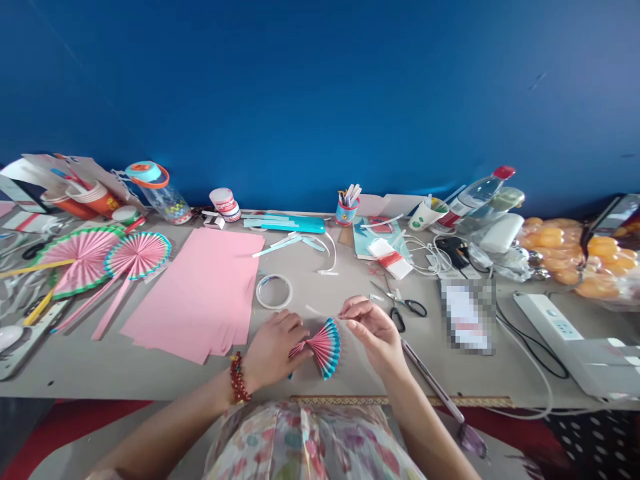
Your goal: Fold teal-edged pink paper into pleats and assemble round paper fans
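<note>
A pleated paper fan point(326, 348), pink with blue edges and pinched narrow at its middle, lies near the table's front edge. My left hand point(280, 347) holds it at the middle and covers much of its left half. Just above the fan's right side, my right hand point(371, 328) is closed in a pinch between thumb and forefinger. From those fingertips a thin, whitish strip of tape point(315, 311) seems to run leftward. A roll of tape point(274, 291) lies flat beyond my left hand. Scissors point(399, 307) rest beyond my right hand.
Pink paper sheets point(200, 293) are stacked at left, beside finished-looking round fans point(137, 255). Blue paper strips point(285, 223), a pen cup point(346, 212) and a bottle point(473, 197) stand or lie along the wall. A power strip point(555, 327) is at right.
</note>
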A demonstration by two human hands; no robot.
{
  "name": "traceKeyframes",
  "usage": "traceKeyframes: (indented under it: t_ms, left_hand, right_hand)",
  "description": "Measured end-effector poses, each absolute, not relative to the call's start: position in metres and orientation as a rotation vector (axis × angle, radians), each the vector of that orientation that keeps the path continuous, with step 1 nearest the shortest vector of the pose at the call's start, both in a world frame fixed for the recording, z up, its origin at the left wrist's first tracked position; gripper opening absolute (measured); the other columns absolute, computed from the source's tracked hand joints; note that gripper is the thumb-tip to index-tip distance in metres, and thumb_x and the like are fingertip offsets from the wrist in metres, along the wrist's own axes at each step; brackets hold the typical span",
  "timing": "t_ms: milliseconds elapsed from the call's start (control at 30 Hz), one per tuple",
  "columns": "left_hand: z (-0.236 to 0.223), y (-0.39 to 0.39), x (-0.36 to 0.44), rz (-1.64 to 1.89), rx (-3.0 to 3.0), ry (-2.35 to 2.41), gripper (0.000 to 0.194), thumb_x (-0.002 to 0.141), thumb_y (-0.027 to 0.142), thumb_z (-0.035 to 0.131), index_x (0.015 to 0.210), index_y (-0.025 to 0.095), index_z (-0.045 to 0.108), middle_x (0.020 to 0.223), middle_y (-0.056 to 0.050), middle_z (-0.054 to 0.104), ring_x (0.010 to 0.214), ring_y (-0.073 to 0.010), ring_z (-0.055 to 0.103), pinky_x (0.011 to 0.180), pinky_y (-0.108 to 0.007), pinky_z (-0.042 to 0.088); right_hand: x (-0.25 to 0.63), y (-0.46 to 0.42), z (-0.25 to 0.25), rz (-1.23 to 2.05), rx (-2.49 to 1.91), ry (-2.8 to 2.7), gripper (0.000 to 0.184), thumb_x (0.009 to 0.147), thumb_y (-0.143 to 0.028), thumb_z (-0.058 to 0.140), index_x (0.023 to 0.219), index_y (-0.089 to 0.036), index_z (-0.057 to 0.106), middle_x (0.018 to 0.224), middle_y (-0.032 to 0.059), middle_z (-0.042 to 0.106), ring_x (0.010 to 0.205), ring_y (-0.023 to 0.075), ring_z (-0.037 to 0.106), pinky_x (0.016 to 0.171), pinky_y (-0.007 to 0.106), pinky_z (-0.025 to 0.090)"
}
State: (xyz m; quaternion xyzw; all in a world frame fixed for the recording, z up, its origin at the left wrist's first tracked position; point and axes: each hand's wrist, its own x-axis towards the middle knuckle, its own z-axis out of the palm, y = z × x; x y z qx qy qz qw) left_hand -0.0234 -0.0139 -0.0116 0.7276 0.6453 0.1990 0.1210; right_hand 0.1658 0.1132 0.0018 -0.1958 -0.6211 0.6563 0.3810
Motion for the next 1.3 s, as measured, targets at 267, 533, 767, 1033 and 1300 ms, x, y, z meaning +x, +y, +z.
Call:
traceKeyframes:
  t_ms: [267,533,767,1033,1300]
  left_hand:
    - [-0.028,-0.002,-0.023,0.944,1.494,1.948,0.008,0.088,0.024,0.052,0.089,0.02,0.059,0.074,-0.001,0.062,0.067,-0.0158,0.057,0.06,-0.026,0.04]
    - [-0.023,0.007,-0.019,1.53,0.557,1.437,0.023,0.083,0.037,0.063,0.094,0.018,0.057,0.087,-0.004,0.07,0.066,-0.0121,0.059,0.064,-0.027,0.046]
    - [-0.034,0.008,-0.006,1.781,0.509,1.442,0.031,0.081,0.034,0.068,0.107,0.021,0.059,0.089,-0.003,0.067,0.084,-0.0155,0.064,0.083,-0.031,0.05]
    - [-0.035,0.009,0.003,1.891,0.241,1.262,0.025,0.073,0.031,0.078,0.088,0.019,0.063,0.091,-0.001,0.065,0.083,-0.0127,0.062,0.074,-0.025,0.049]
    - [-0.033,-0.003,0.015,1.811,0.443,1.564,0.023,0.084,0.039,0.067,0.1,0.023,0.067,0.102,-0.008,0.07,0.096,-0.024,0.067,0.085,-0.042,0.056]
  right_hand:
    - [0.164,0.108,0.011,1.758,-0.493,-1.396,0.012,0.082,-0.03,0.072,0.079,-0.021,0.065,0.081,0.0027,0.056,0.078,0.0167,0.054,0.07,0.03,0.045]
    - [0.153,0.09,0.026,2.016,-0.432,-1.239,0.027,0.076,-0.038,0.077,0.071,-0.021,0.055,0.07,-0.0007,0.05,0.067,0.0151,0.049,0.065,0.03,0.043]
    - [0.145,0.085,0.017,1.99,-0.583,-1.189,0.025,0.077,-0.029,0.076,0.071,-0.02,0.053,0.068,-0.002,0.05,0.068,0.0138,0.048,0.062,0.024,0.038]
    - [0.148,0.087,0.006,1.655,-0.637,-1.516,0.048,0.083,-0.037,0.07,0.127,-0.028,0.052,0.111,0.0079,0.061,0.108,0.0236,0.058,0.096,0.042,0.046]
    - [0.126,0.09,-0.011,1.537,-0.713,-1.891,0.097,0.086,-0.038,0.068,0.154,-0.032,0.0,0.13,0.0131,0.053,0.112,0.024,0.06,0.09,0.042,0.052]
